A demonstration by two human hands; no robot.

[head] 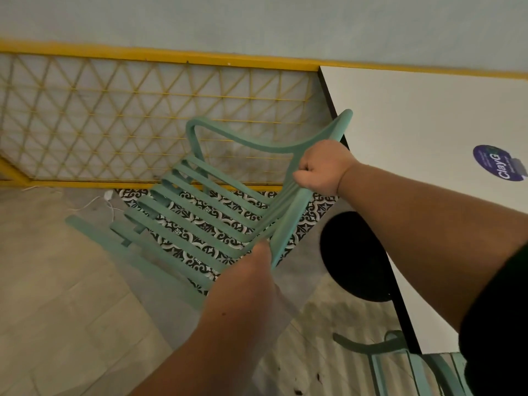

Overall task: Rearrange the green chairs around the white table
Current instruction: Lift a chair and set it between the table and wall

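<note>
A green slatted chair [205,212] is in the middle of the view, tilted, beside the left edge of the white table [414,118]. My right hand [321,167] is closed around the chair's back frame near its top. My left hand [261,252] grips the lower end of the same back frame, its fingers mostly hidden behind the slats. A second green chair [400,355] shows only in part at the bottom right, by the table's near corner.
A yellow lattice fence [143,110] runs along the wall behind the chair. The table's black round base [354,252] stands on the floor to the right. A blue sticker [498,162] lies on the tabletop. White cable [94,201] trails on the floor.
</note>
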